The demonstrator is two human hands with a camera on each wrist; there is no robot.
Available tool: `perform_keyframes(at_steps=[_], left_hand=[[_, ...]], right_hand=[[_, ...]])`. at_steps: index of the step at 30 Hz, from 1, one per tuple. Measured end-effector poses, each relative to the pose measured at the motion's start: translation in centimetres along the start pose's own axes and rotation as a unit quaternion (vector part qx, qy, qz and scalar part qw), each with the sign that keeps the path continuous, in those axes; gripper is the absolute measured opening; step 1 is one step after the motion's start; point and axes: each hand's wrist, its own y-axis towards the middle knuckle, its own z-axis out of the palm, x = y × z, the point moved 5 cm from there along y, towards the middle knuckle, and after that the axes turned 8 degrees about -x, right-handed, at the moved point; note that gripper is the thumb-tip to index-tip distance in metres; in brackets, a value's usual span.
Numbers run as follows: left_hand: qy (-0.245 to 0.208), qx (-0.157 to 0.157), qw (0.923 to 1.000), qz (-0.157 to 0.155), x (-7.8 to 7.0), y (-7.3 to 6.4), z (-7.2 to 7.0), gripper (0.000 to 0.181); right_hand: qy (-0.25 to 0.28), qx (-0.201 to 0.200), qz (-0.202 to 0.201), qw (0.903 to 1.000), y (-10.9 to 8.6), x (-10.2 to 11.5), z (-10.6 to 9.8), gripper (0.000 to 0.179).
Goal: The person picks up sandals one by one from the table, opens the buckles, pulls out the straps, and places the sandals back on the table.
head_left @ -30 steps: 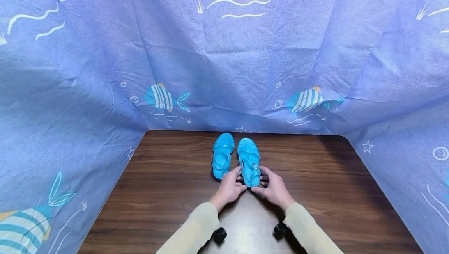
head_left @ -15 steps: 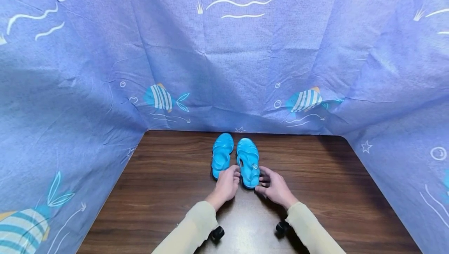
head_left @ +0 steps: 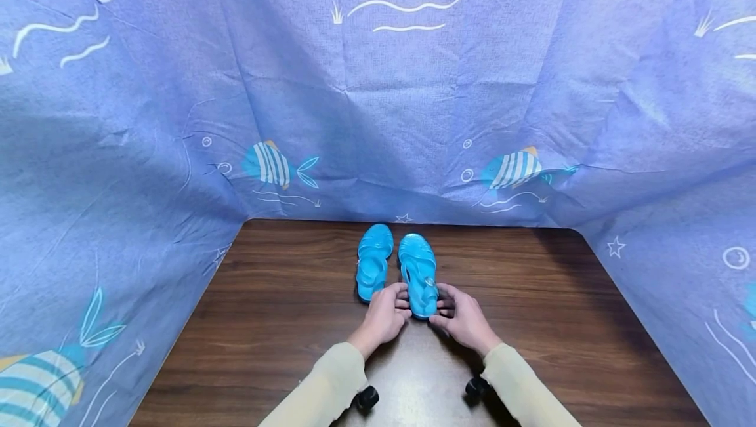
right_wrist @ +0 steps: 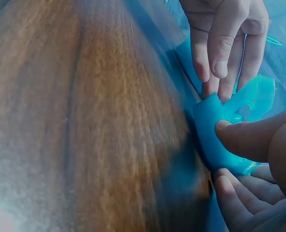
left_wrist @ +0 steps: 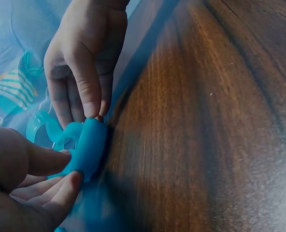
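Note:
Two light-blue sandals rest side by side on a brown wood-grain table, toes pointing away. The left sandal (head_left: 373, 260) stands slightly farther back; the right sandal (head_left: 418, 269) has a round buckle on its strap. Both hands are at the right sandal's heel (right_wrist: 218, 133). On its left side, my left hand (head_left: 385, 312) has fingers lightly bent beside the heel, its thumb near the back edge. From the right, my right hand (head_left: 463, 319) holds the heel, thumb against the back and fingers along the side. Part of its fingers is hidden behind the sandal.
A blue cloth (head_left: 378, 119) printed with fish and stars hangs around the back and sides of the table (head_left: 283, 322). The left sandal stands close to the left hand's fingers. A black device (head_left: 367, 397) sits under each cuff.
The left hand drew away from the right sandal's heel, then came back beside it. The right sandal has shifted very slightly toward me; the left sandal has stayed put.

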Motion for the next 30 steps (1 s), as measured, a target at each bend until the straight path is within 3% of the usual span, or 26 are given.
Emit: perform_keyframes(at_steps=[18, 22, 26, 30], left_hand=[[0.001, 0.006, 0.9999, 0.012, 0.4, -0.8, 0.1, 0.047], [0.021, 0.005, 0.9994, 0.025, 0.3, -1.0, 0.0, 0.044], [0.073, -0.037, 0.9937, 0.077, -0.3, -0.8, -0.7, 0.030], [0.111, -0.114, 0.9754, 0.152, -1.7, -0.5, -1.7, 0.017]], right_hand=[[-0.017, -0.011, 0.016, 0.9997, -1.2, 0.3, 0.0, 0.067], [-0.009, -0.008, 0.017, 0.9998, -1.3, 0.3, 0.0, 0.067], [0.004, 0.000, 0.017, 0.9998, -1.3, 0.3, -0.2, 0.062], [0.001, -0.002, 0.007, 1.0000, -1.0, 0.2, -0.5, 0.049]])
